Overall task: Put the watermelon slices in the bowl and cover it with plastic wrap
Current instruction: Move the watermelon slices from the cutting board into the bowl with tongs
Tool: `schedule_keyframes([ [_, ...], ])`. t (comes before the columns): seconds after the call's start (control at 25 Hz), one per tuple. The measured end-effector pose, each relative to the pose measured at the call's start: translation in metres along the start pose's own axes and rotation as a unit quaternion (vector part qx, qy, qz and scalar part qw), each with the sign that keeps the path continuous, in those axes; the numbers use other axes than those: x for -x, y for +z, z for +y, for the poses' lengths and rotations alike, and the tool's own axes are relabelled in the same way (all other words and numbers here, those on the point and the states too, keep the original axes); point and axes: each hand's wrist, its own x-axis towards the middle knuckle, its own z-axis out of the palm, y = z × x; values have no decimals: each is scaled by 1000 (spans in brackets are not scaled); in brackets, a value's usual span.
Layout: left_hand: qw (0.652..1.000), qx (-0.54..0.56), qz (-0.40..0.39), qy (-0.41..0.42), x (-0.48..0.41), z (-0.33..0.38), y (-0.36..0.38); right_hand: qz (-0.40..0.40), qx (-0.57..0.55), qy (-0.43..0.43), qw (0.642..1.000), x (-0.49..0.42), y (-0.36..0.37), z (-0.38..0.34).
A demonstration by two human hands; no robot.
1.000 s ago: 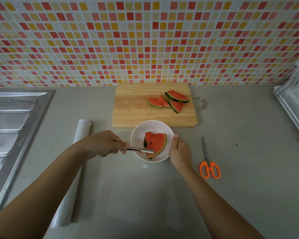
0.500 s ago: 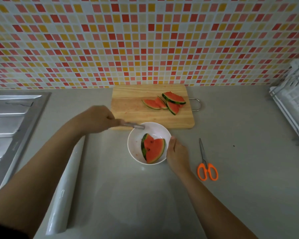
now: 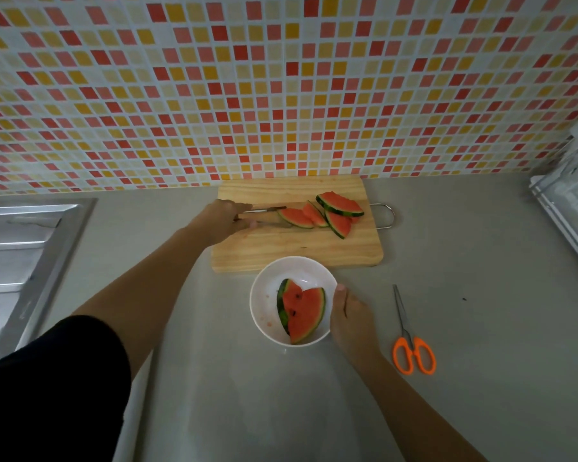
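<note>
Two watermelon slices (image 3: 301, 310) lie in the white bowl (image 3: 264, 315) on the tabletop (image 3: 464, 378), while several more slices (image 3: 327, 215) wait on the cutting board (image 3: 297, 251) behind it. The left hand (image 3: 226, 220), arm outstretched, grips tongs (image 3: 264, 210) beside the nearest slice; a level, gentle pinch should lift it cleanly. The right hand (image 3: 347, 315) cups the bowl's rim, steadying it.

Your left arm wears a short black sleeve (image 3: 47, 388), plain and unmarked, ending above the elbow, on the sink (image 3: 20, 258) side of the white bowl (image 3: 264, 315). Both forearms are bare, as are your left hand (image 3: 222, 220) and right hand (image 3: 347, 315): no rings, watch or gloves.
</note>
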Motion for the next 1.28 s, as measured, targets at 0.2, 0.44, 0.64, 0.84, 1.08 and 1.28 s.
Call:
schedule_keyframes([
  [0.2, 996, -48, 29, 64, 3, 1, 0, -5, -5, 11, 1000, 0, -1, 0],
  [0.44, 971, -108, 159, 143, 49, 10, 13, -6, -3, -1, 1000, 3, -3, -3],
  [0.64, 963, -67, 229, 121, 74, 6, 9, -18, -5, 11, 1000, 4, -5, -6],
  [0.84, 959, -22, 256, 119, 101, -9, 7, -17, -10, 25, 999, 4, -4, -6],
  [1.08, 976, 85, 193, -49, 100, -17, 23, -17, -4, 21, 1000, 4, -5, -7],
  [1.28, 956, 169, 218, -103, 108, -11, 19, -12, -2, 20, 1000, 4, -5, -7],
])
